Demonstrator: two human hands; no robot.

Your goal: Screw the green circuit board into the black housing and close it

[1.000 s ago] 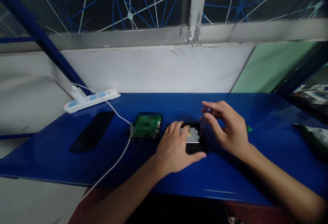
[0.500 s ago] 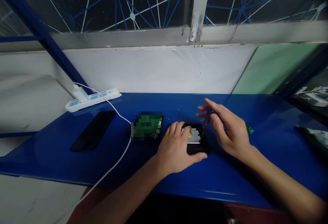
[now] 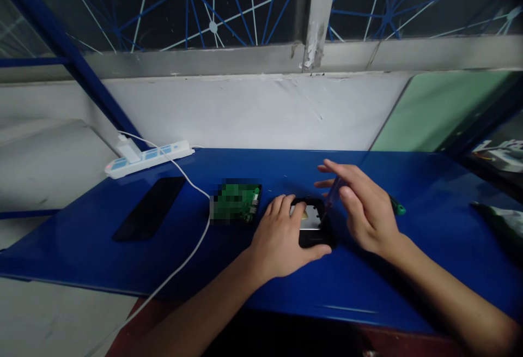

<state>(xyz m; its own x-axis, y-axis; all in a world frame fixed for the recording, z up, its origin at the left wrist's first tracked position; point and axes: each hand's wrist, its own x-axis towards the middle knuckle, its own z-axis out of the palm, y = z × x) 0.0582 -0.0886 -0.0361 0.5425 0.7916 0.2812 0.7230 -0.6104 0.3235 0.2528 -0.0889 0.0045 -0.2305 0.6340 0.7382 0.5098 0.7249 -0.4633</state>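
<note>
The case [image 3: 314, 238], lying on the blue table [image 3: 443, 204], is black, with a shiny silver plate [image 3: 312, 219] set in its upper face and a small tan patch on the plate's visible left part. The left hand [image 3: 280, 237] grasps the case, spread wide: fingers over its left end, thumb along its near edge, hiding much of that side. The right hand [image 3: 370, 207], just right of the case, holds a purplish screwdriver [image 3: 334, 189] lightly between thumb and nearly straight fingers. The screwdriver slants down to the case's right end; whether its tip touches a screw I cannot tell.

Far left of the case stand a charger [image 3: 128, 149] and power strip [image 3: 171, 153]; nearer, a black slab [image 3: 149, 209], a white cable [image 3: 199, 243], then a partly pixelated green board [image 3: 239, 204] near the case. Right of the case, beyond the right hand, lies a green object [image 3: 398, 207], partly hidden by that hand.
</note>
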